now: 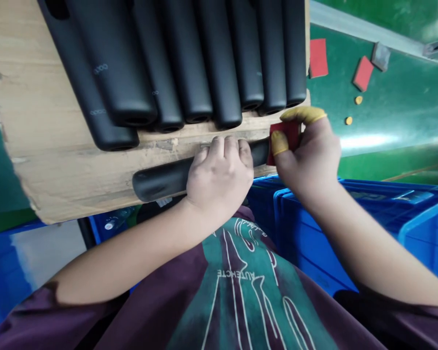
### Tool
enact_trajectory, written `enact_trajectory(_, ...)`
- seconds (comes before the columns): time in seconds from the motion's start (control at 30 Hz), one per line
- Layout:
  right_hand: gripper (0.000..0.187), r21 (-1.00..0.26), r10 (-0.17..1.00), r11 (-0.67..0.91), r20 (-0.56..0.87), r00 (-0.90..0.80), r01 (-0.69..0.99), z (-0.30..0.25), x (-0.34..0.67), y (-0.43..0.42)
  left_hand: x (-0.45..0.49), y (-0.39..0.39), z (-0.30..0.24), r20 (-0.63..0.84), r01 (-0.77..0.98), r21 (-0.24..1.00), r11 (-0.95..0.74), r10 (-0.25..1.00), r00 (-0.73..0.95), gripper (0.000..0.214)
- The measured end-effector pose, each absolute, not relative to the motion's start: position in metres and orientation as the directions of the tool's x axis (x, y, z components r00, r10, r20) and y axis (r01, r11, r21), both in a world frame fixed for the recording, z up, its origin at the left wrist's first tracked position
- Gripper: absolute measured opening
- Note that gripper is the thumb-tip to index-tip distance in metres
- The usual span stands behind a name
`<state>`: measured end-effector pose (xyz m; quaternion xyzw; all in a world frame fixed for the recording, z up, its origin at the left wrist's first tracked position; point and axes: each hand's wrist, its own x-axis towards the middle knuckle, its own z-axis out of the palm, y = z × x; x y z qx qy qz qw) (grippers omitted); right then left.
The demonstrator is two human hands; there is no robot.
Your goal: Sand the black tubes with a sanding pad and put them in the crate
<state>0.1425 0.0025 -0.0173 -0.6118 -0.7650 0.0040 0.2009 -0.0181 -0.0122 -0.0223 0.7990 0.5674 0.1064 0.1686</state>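
Observation:
A matte black tube (162, 177) lies across the front edge of the cardboard, its left end rounded. My left hand (221, 167) is wrapped over its middle, knuckles up. At the tube's right end, my right hand (308, 146) pinches a piece of red sandpaper (290, 136) folded against the surface. Yellow finger covers (304, 115) sit on the right thumb and at least one finger. The tube's right tip is hidden by the sandpaper and fingers.
Several black tubes (193, 73) lie side by side on the cardboard (25, 121). Red pieces (363, 74), a grey block (380, 56) and two small yellow rolled pieces (358, 99) rest on the green table (416, 97). Blue crates (314, 243) stand below, near my body.

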Motion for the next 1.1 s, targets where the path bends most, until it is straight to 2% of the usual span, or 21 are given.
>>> enact_trajectory(0.37, 0.024, -0.275, 0.945, 0.233, 0.29, -0.15, 0.933, -0.023, 0.143, -0.004, -0.02, -0.004, -0.018, -0.036, 0.865, 0.421, -0.272, 0.948, 0.315, 0.027)
enact_trajectory(0.5, 0.026, -0.346, 0.937, 0.248, 0.324, -0.132, 0.905, -0.027, 0.144, -0.002, -0.019, -0.002, -0.017, -0.048, 0.889, 0.371, -0.268, 0.951, 0.306, 0.028)
enact_trajectory(0.67, 0.031, -0.321, 0.953, 0.233, 0.265, -0.149, 0.918, -0.029, 0.144, 0.003, -0.019, -0.001, -0.017, -0.046, 0.9, 0.335, -0.279, 0.949, 0.312, 0.028)
enact_trajectory(0.77, 0.03, -0.355, 0.936, 0.247, 0.33, -0.126, 0.902, -0.032, 0.145, 0.002, -0.02, -0.001, -0.017, -0.025, 0.899, 0.333, -0.283, 0.951, 0.309, 0.024)
enact_trajectory(0.87, 0.029, -0.329, 0.913, 0.282, 0.381, -0.146, 0.901, -0.037, 0.143, -0.004, -0.02, 0.0, -0.018, -0.043, 0.901, 0.334, -0.278, 0.95, 0.309, 0.022)
enact_trajectory(1.03, 0.038, -0.359, 0.975, 0.163, 0.204, -0.093, 0.919, -0.04, 0.14, -0.004, -0.019, 0.004, -0.016, -0.064, 0.928, 0.261, -0.264, 0.955, 0.29, 0.028)
enact_trajectory(1.1, 0.04, -0.339, 0.975, 0.152, 0.203, -0.086, 0.928, -0.039, 0.14, -0.003, -0.018, 0.006, -0.015, -0.092, 0.936, 0.223, -0.272, 0.95, 0.298, 0.027)
